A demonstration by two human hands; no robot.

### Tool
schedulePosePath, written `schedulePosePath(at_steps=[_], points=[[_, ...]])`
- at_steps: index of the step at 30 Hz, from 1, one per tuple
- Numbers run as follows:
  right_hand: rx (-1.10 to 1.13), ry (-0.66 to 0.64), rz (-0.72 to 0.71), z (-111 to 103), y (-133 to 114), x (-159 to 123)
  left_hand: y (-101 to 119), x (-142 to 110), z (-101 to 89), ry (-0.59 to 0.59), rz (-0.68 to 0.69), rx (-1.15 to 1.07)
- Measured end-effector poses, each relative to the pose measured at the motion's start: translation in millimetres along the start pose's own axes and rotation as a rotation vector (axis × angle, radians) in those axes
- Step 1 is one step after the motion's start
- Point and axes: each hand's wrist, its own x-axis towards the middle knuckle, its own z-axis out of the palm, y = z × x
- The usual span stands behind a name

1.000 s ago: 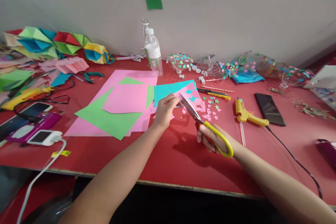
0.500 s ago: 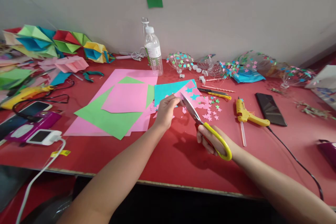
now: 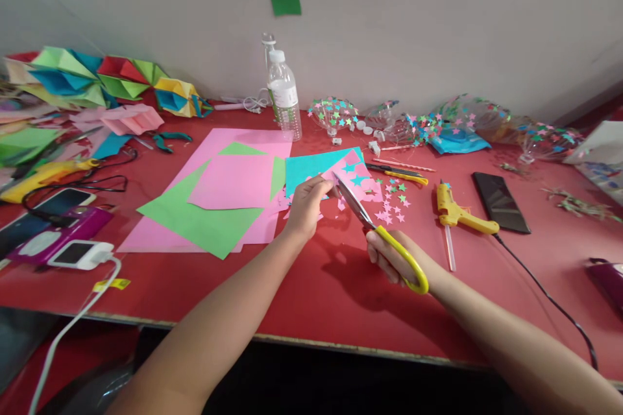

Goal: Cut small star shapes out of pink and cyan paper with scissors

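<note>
One pair of yellow-handled scissors [image 3: 400, 249] sits in the right hand [image 3: 396, 259], fingers wrapped around the grips, blades slanting toward the left hand [image 3: 307, 207]. There, thumb and forefinger pinch a small bit of pink paper [image 3: 333, 178], partly hidden, beside the blade tips. A teal sheet [image 3: 309, 167] lies just beyond on the red desk [image 3: 302, 298].

We're up at the wearer's head, looking forward and down, the bench [image 3: 311, 298] close below, its front edge [image 3: 316, 343] in frame, wall [image 3: 413, 26] beyond.
</note>
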Motion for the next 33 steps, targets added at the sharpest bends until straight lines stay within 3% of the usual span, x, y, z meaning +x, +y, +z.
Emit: schedulePosePath(at_steps=[18,29,33], points=[[0.001,0.053,0.027,1.3,3.7,4.2,3.7,1.9,-1.6,-0.061,-0.042,-0.086],[0.022,0.069,0.018,-0.2,4.4,5.3,2.5,8.0,-7.3,0.125,-0.011,-0.074],[-0.001,0.049,0.026,-0.5,3.5,5.2,7.6,9.3,-9.1,0.18,0.02,0.022]])
